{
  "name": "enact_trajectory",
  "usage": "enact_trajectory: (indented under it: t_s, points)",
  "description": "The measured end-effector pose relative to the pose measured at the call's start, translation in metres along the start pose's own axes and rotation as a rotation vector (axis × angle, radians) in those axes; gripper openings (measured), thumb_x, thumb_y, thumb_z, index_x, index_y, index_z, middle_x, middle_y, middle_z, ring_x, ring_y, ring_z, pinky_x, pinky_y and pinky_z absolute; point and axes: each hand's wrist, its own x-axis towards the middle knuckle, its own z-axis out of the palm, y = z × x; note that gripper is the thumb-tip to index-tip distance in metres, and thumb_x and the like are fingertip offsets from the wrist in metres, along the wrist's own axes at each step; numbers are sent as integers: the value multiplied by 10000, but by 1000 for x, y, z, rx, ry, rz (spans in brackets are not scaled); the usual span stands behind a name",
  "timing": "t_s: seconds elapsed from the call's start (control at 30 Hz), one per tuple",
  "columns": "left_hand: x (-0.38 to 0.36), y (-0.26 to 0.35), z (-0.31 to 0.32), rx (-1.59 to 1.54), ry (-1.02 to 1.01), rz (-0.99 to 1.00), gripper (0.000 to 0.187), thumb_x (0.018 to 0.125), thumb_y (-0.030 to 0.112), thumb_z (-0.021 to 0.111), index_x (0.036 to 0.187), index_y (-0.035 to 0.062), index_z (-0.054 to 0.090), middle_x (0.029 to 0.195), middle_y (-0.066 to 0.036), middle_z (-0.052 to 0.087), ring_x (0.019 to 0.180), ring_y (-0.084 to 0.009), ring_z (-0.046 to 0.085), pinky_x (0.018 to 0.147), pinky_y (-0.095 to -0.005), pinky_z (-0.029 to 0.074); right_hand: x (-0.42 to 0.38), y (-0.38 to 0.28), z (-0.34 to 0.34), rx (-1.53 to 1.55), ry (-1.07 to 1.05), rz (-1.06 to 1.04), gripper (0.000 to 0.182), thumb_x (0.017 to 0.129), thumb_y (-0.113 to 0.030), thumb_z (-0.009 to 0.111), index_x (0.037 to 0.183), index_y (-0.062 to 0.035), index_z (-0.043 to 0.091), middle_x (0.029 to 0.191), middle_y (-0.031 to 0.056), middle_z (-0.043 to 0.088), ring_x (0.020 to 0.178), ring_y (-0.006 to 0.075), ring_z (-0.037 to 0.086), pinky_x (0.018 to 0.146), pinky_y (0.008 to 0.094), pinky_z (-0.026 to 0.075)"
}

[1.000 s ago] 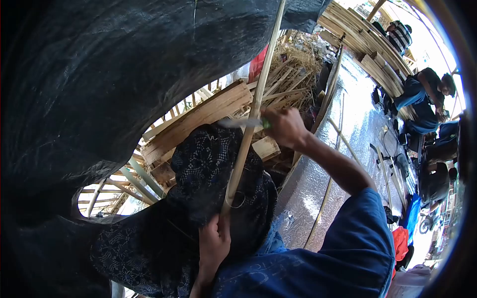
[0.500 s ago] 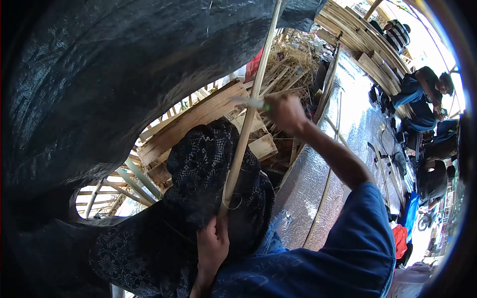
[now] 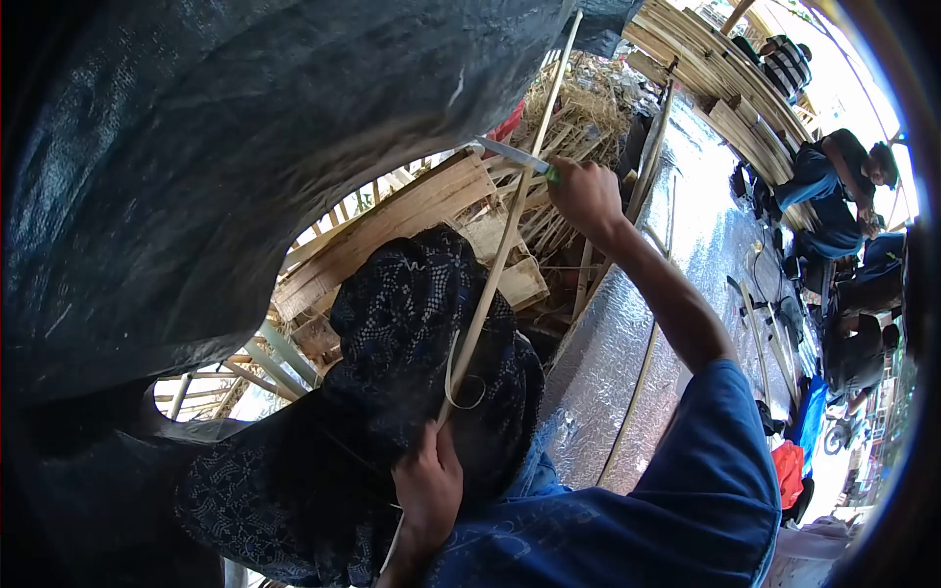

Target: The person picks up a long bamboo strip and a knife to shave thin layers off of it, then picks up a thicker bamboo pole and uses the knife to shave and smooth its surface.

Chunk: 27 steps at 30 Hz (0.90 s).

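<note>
Much of the left and top of the view is blocked by a black tarp (image 3: 225, 147), and the upper end of the strip (image 3: 510, 235) is cut off behind its edge. The lower end of the strip is hidden inside the left hand (image 3: 428, 485), which is closed around it low in the view, against a dark patterned cloth (image 3: 412, 323). The right hand (image 3: 585, 194) is closed on a knife (image 3: 512, 155), only a bit of green handle being seen at the fist. The blade is laid across the strip, high up and well apart from the left hand. A thin shaving (image 3: 453, 377) is curled off the strip just above the left hand. Other people (image 3: 843, 186) are seen at the far right, too small to make out.
</note>
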Motion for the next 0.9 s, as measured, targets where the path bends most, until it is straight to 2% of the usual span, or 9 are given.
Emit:
enact_trajectory:
  t_s: [0.13,0.17,0.23,0.3,0.47,0.6,0.7,0.73,0.9]
  points:
    - [4,-4,6,-39,3,13,79,868,71,562,855,-6,575,585,-181,577,530,-324,615,420,-360,438,-67,-45,-12,173,-312,-348,158,918,-132,444,870,-40,563,519,13,479,360,77,423,285,251,345]
    - [5,-3,5,-37,3,15,79,868,71,562,855,-6,575,585,-181,577,530,-324,615,420,-360,438,-73,-42,13,144,23,-522,232,898,-144,466,709,-54,568,552,34,541,419,142,516,361,292,437]
    - [5,1,0,-119,-29,-53,144,888,97,541,795,-13,546,591,-193,557,560,-355,600,474,-376,419,-38,-20,-4,-167,-78,-269,251,893,-124,455,683,-36,561,554,35,543,443,123,533,362,267,438]
    - [3,-4,-2,-128,-54,-52,167,893,115,543,783,-10,544,566,-173,544,518,-308,588,465,-352,405,2,10,-17,103,-109,266,205,879,-105,466,743,-18,592,555,49,545,453,121,544,376,291,437]
    - [21,-14,-13,-496,-305,-206,280,920,213,550,739,0,545,531,-19,512,489,-54,457,460,-241,334,-40,10,17,474,167,57,290,918,-191,486,707,-34,607,519,34,501,412,102,445,384,294,370]
    - [31,-15,-11,-604,-334,-162,266,937,200,524,748,15,560,557,15,513,486,-25,429,450,-208,316,-77,-34,3,1342,-12,321,445,899,-390,567,570,-114,450,490,-58,375,403,46,311,390,261,212]
    - [39,-5,-14,-593,-335,-152,266,937,211,527,758,17,561,562,14,526,486,-20,442,444,-206,324,-93,-62,-1,1774,-139,456,417,918,-356,543,599,-127,401,535,-65,386,417,16,276,386,225,199]
    - [42,-2,-15,-589,-340,-155,266,937,211,527,758,17,561,562,14,526,486,-20,442,444,-206,324,-95,-66,4,1794,-138,437,336,896,-361,573,783,-45,581,522,-71,381,410,31,320,378,224,240]
    - [37,3,-28,-272,-250,25,283,919,264,553,804,5,544,527,-69,520,429,-170,498,441,-280,384,-82,-79,3,1706,-62,433,261,871,-266,594,836,-8,614,541,-37,419,411,49,336,381,227,239]
